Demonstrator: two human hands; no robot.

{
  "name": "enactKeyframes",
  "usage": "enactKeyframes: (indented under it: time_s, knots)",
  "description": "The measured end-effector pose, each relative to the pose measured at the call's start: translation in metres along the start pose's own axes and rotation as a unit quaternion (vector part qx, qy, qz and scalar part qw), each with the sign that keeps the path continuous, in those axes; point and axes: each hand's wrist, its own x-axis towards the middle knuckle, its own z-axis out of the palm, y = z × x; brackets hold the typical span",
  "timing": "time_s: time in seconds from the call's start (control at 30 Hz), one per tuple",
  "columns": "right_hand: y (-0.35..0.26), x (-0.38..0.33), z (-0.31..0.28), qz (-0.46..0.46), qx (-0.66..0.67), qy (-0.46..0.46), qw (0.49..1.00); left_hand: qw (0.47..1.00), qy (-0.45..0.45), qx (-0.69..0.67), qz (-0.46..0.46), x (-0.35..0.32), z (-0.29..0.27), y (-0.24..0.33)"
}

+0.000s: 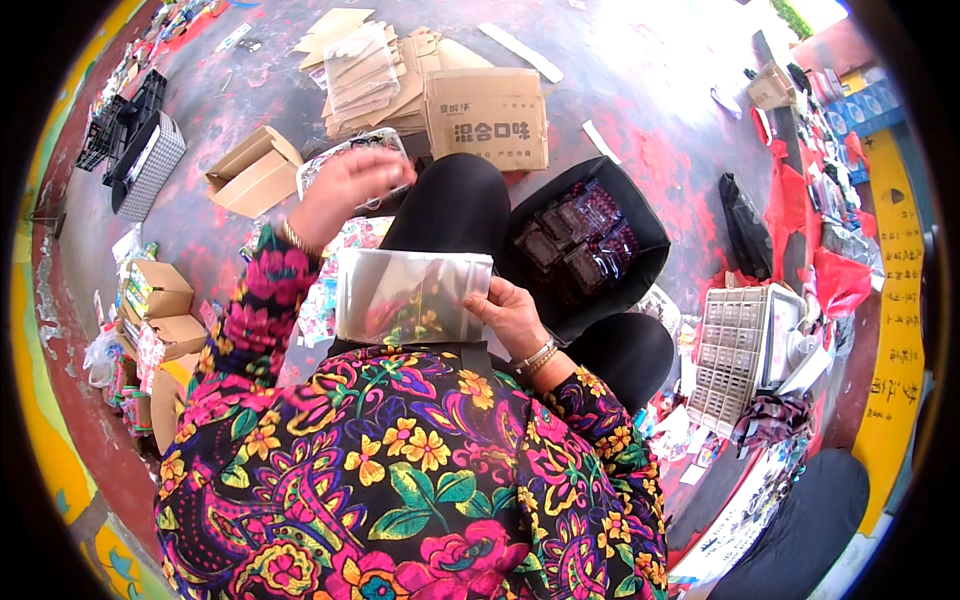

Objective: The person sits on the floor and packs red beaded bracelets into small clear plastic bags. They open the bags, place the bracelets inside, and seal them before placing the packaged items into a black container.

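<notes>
The grip of the right hand (508, 318) is pinched on the right edge of a clear, rectangular plastic container (400, 300), which lies just left of that grip. Forward and left of it, the left hand (350, 192) is raised and blurred; whether it holds anything, one cannot tell. Forward-right of the grip, a black, straight-sided bin (645, 254) holds dark, shiny packets (585, 235). Farther ahead stands a brown cardboard box (490, 125); well to the right is a beige plastic lattice basket (732, 350).
</notes>
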Motion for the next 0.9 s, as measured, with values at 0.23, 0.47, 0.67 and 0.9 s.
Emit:
enactKeyframes:
  time_s: [0.23,0.47,0.67,0.9]
  knots:
    - [-0.012,-0.003,-0.018,-0.113,-0.214,0.101,0.965,0.913,-0.007,0.38,0.149,-0.058,0.025,-0.026]
    - [-0.022,-0.01,-0.005,-0.108,-0.165,0.081,0.977,0.911,-0.023,0.383,0.154,-0.066,0.038,-0.028]
    - [-0.035,-0.018,0.001,-0.222,-0.336,0.107,0.909,0.883,-0.018,0.416,0.218,-0.066,0.039,-0.036]
    - [-0.044,-0.02,0.005,-0.41,-0.474,0.091,0.774,0.879,-0.014,0.42,0.225,-0.066,0.039,-0.04]
